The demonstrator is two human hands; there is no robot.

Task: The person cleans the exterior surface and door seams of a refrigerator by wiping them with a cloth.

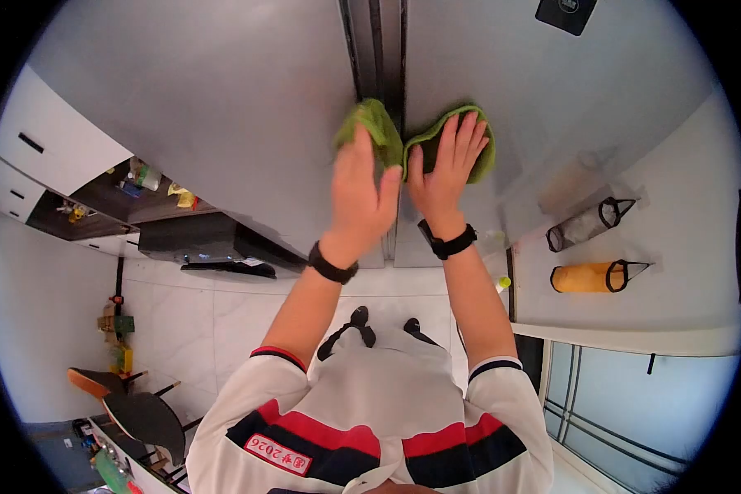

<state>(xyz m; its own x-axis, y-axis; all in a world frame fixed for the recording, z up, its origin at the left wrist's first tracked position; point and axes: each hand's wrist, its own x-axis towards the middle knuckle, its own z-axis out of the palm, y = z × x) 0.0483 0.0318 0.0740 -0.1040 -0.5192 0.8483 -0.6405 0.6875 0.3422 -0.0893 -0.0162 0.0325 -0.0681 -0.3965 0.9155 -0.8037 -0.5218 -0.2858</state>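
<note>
A green cloth (378, 123) is bunched at the fingers of my left hand (358, 193), near the dark vertical gap between two large grey door panels (222, 99). That hand is a little blurred, with its thumb apart and its fingers curled onto the cloth. My right hand (445, 173) lies flat, fingers spread, pressing a green cloth piece (484, 156) against the right panel. The two green parts meet near the gap; whether they are one cloth or two I cannot tell. Both wrists wear black bands.
White cabinets with open shelves (111, 198) and a black appliance (189, 239) stand at left. A dark chair (144, 420) is at lower left. On the right wall hang a grey mesh holder (580, 229) and an orange one (589, 278), above a frosted glass door (634, 403).
</note>
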